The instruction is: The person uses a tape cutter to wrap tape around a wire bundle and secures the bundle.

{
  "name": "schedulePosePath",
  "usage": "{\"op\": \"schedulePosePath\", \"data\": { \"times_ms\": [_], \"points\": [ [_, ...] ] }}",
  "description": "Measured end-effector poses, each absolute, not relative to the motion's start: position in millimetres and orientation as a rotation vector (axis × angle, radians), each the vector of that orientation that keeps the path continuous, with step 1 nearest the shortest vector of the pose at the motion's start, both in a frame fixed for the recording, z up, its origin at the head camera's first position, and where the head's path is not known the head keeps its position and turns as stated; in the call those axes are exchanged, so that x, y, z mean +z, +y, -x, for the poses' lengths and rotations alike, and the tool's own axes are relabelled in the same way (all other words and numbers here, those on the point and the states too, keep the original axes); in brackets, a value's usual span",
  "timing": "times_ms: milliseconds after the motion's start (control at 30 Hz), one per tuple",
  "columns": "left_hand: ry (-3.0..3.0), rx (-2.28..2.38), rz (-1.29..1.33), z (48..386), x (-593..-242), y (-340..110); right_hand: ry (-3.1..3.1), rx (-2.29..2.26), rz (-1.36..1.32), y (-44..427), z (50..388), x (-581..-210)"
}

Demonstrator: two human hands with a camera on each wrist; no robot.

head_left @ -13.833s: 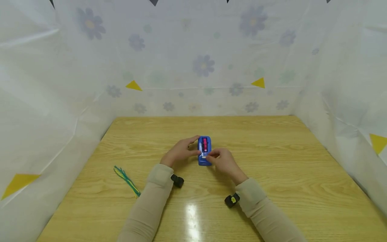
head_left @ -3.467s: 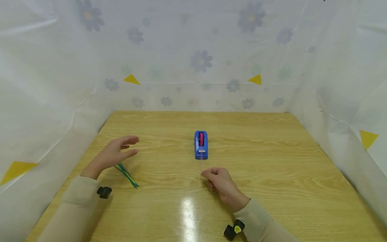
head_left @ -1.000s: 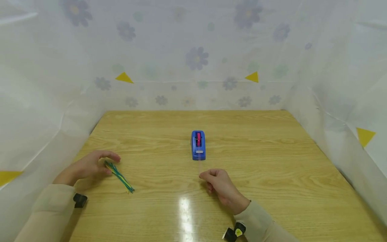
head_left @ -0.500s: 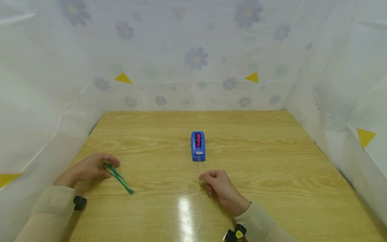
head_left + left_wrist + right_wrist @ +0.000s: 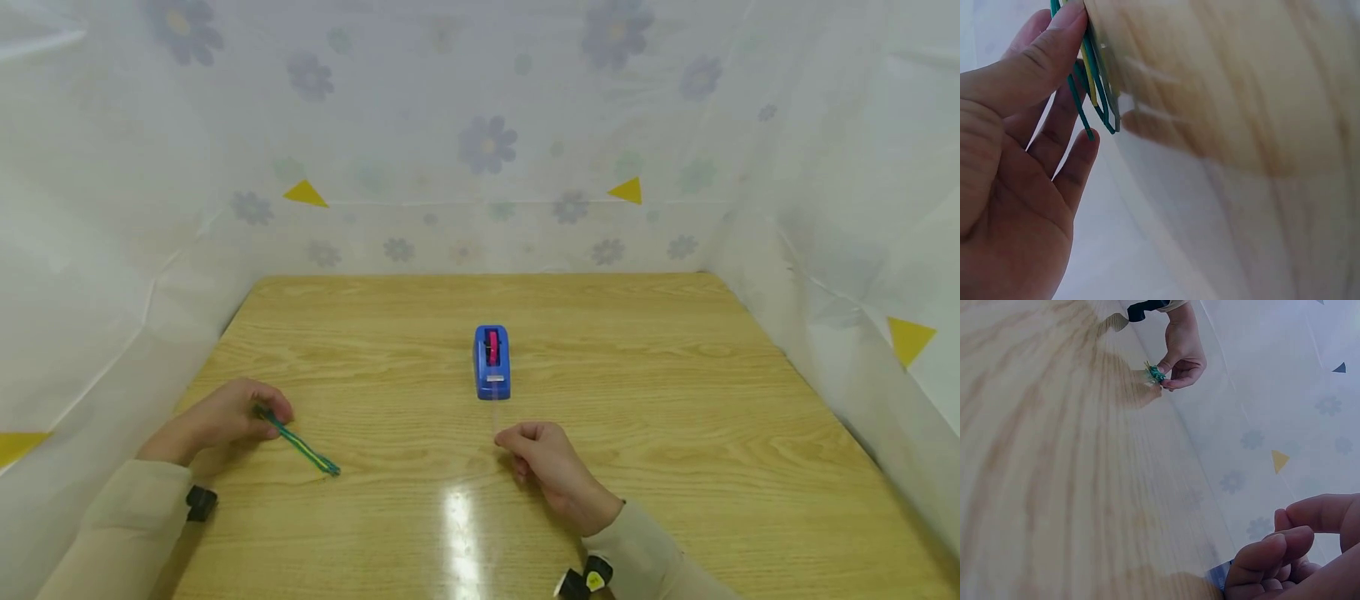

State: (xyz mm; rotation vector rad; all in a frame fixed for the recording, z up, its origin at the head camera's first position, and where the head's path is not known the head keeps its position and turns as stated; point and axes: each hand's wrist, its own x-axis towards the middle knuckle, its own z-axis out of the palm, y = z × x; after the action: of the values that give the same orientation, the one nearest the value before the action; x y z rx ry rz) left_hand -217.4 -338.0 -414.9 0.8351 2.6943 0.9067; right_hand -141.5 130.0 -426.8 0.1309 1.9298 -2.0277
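My left hand (image 5: 225, 417) pinches a bundle of thin green and yellow strands (image 5: 303, 450) by its far end. The near end points toward the middle of the table. In the left wrist view, the thumb presses the strands (image 5: 1099, 94), and their tips stick out below it. A blue tape dispenser (image 5: 483, 371) with a pink core stands mid-table. From its cutter a strip of clear tape (image 5: 495, 412) runs toward me. The right hand (image 5: 555, 467) pinches the free end of this tape between thumb and forefinger.
Both hands are over a wood-grain table (image 5: 637, 375). White sheeting (image 5: 420, 150) with flower prints and yellow triangles encloses the back and sides. Each wrist wears a small black camera (image 5: 201, 503).
Tape has been drawn out of the dispenser by the right hand, which now holds steady. The left hand left the dispenser, reached the strands, and has gripped them; the bundle has narrowed and swung slightly.
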Motion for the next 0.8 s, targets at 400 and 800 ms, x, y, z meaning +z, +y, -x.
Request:
{"op": "schedulePosePath", "data": {
  "times_ms": [400,800],
  "points": [
    [2.771,0.799,-0.817,213.9,-416.4,-332.5,1.932,-2.028,-0.119,129.5,141.7,-426.5],
    [2.901,0.563,-0.860,203.0,-417.0,-322.1,1.942,-2.027,-0.101,128.4,144.2,-430.1]
  ]
}}
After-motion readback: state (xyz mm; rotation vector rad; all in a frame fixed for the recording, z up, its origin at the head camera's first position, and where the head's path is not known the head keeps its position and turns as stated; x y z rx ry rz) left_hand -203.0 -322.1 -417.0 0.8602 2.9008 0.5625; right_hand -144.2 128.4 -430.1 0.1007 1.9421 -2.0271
